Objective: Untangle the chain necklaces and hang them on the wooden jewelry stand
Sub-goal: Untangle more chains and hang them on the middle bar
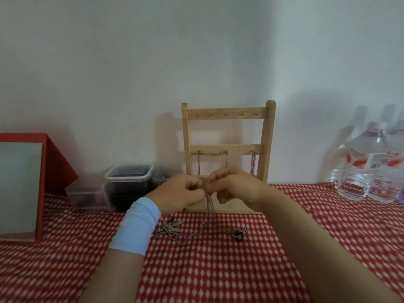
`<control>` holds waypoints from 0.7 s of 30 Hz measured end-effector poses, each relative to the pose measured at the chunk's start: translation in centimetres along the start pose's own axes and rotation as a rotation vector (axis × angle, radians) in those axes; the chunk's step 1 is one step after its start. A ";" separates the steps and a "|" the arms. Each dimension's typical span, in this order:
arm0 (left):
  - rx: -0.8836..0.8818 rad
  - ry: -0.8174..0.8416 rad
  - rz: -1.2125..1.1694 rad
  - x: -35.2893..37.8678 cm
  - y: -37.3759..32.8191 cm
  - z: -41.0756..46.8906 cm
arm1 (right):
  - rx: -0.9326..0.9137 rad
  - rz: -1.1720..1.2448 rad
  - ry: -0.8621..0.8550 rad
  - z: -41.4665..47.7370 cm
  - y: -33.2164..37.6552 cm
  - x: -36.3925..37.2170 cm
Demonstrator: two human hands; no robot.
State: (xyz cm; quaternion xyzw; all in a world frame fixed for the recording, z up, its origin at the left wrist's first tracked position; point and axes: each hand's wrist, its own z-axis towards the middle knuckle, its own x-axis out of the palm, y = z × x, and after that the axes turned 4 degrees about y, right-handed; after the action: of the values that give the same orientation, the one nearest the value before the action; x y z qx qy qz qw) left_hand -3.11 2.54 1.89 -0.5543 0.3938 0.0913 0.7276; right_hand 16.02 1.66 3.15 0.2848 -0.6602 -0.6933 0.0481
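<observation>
A wooden jewelry stand (227, 114) stands against the wall. From its lower bar hang two chains: one (213, 154) draped at the left, another (253, 164) at the right. My left hand (181, 191) and my right hand (231, 186) meet in front of the stand's base, both pinching a thin chain necklace (208, 206). It hangs down to a tangle with a leaf pendant (172, 228) on the cloth. A small ring pendant (237, 233) lies apart to the right.
A red and white patterned tablecloth (218, 270) covers the table. Clear plastic containers (127, 182) sit at the back left beside a red-framed board (21, 184). Water bottles (371, 165) stand at the back right.
</observation>
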 end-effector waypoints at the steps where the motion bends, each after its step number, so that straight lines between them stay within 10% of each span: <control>1: 0.012 -0.035 -0.015 -0.1 0.1 0.0 | 0.007 0.011 -0.007 0.1 -0.1 0.0; 8: 0.008 -0.071 -0.231 1.6 0.5 0.3 | 0.000 -0.377 -0.045 0.7 -0.5 0.1; 21: 0.049 -0.134 -0.276 0.8 2.1 0.0 | 0.124 0.081 -0.215 0.7 -0.7 -1.0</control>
State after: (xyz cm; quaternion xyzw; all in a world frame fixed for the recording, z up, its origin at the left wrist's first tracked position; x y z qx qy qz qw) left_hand -3.74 3.08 -0.17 -0.5779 0.2668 0.0175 0.7710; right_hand 16.74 2.80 2.83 0.1842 -0.7142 -0.6752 -0.0125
